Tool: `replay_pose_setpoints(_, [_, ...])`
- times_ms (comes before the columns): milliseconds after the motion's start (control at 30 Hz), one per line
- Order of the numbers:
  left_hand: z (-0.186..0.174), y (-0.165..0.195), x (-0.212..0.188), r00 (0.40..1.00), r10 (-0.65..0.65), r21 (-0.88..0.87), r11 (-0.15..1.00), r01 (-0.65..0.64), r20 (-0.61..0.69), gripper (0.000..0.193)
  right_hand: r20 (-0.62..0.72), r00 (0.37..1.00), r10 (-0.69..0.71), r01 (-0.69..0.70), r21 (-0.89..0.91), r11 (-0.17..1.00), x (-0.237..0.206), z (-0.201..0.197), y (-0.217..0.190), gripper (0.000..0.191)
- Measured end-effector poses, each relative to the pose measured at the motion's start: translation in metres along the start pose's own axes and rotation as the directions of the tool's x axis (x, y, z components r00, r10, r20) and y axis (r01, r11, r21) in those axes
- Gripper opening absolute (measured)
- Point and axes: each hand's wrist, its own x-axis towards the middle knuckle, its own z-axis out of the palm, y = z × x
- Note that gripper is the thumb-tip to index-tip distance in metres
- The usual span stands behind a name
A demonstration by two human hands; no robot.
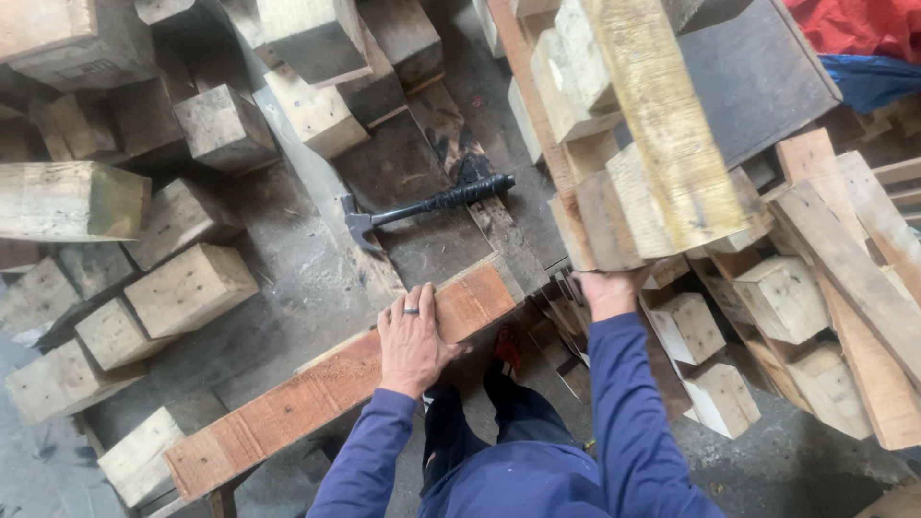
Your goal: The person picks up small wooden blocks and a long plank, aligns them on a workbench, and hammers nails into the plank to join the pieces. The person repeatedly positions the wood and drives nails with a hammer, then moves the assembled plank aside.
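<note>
The left hand point(413, 338) is lying flat with fingers spread on a reddish plank point(336, 384) slanting across the floor. The right hand point(608, 292) is gripping the lower end of a pallet piece point(633, 173) tilted upright. It looks heavy, stiff and splintery, best held by its blocks. A hammer point(432, 203) is lying nearby.
</note>
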Motion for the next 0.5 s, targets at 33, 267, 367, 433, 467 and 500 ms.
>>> replay_pose_setpoints(33, [0.000, 0.001, 0.001, 1.000, 0.009, 0.007, 1.000, -0.009, -0.027, 0.122, 0.019, 1.000, 0.025, -0.026, 0.012, 1.000, 0.006, 0.000, -0.007, 0.111])
replay_pose_setpoints(267, [0.012, -0.006, -0.001, 0.991, 0.065, 0.027, 0.998, -0.062, -0.116, 0.124, 0.140, 0.987, 0.077, -0.085, 0.054, 0.995, 0.028, -0.015, -0.036, 0.113])
replay_pose_setpoints(367, [0.020, -0.010, -0.006, 0.994, 0.057, 0.023, 0.998, -0.055, -0.098, 0.127, 0.079, 0.997, 0.012, -0.006, -0.074, 0.997, 0.006, -0.028, -0.028, 0.089])
replay_pose_setpoints(433, [0.022, -0.015, -0.003, 0.986, 0.087, 0.039, 0.996, -0.082, -0.142, 0.131, -0.163, 0.985, 0.062, -0.097, -0.212, 0.972, -0.013, -0.042, -0.010, 0.083])
replay_pose_setpoints(467, [0.023, -0.014, -0.002, 0.983, 0.090, 0.028, 0.996, -0.087, -0.161, 0.133, -0.282, 0.957, 0.067, -0.150, -0.283, 0.947, -0.028, -0.048, -0.002, 0.079])
replay_pose_setpoints(500, [0.023, -0.016, -0.003, 0.980, 0.093, 0.017, 0.996, -0.092, -0.174, 0.136, -0.175, 0.984, 0.036, -0.114, -0.459, 0.881, -0.046, -0.055, 0.008, 0.073])
